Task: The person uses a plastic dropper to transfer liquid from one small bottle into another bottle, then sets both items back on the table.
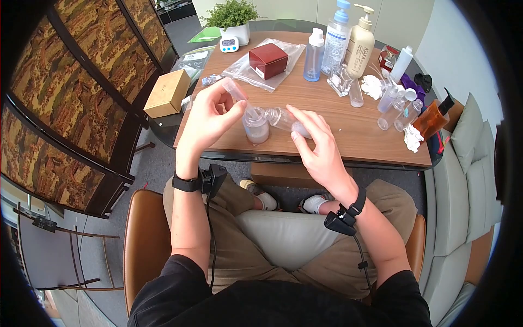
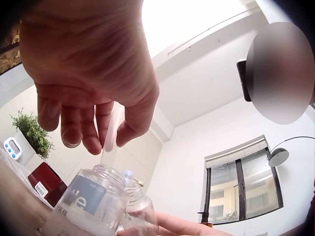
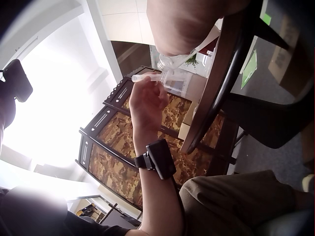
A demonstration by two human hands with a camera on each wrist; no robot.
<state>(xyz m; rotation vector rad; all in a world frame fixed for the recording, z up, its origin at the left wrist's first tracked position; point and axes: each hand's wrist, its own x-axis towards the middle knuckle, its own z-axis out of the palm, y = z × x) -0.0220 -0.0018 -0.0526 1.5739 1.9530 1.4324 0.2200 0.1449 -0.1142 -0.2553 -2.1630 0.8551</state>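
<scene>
A clear wide-mouthed bottle [image 1: 257, 132] with some whitish content stands upright near the table's front edge; its printed blue-grey label [image 2: 88, 195] shows in the left wrist view. Above its mouth, my left hand [image 1: 206, 121] pinches a translucent, slim tube-like piece [image 2: 113, 129] between thumb and fingers. The tube slants down to the bottle's mouth. My right hand [image 1: 322, 146] holds a smaller clear bottle [image 1: 280, 118], tipped onto its side, between thumb and fingers. That bottle's neck points left, right at the upright bottle's rim. My right palm hides its base in the right wrist view.
A dark red box [image 1: 268, 61] on a plastic bag lies behind the hands. Pump bottles [image 1: 359, 43], a blue spray bottle [image 1: 314, 57], small clear bottles [image 1: 391, 115] and an amber bottle [image 1: 433, 120] stand to the right. A cardboard box [image 1: 167, 94] sits at the left edge.
</scene>
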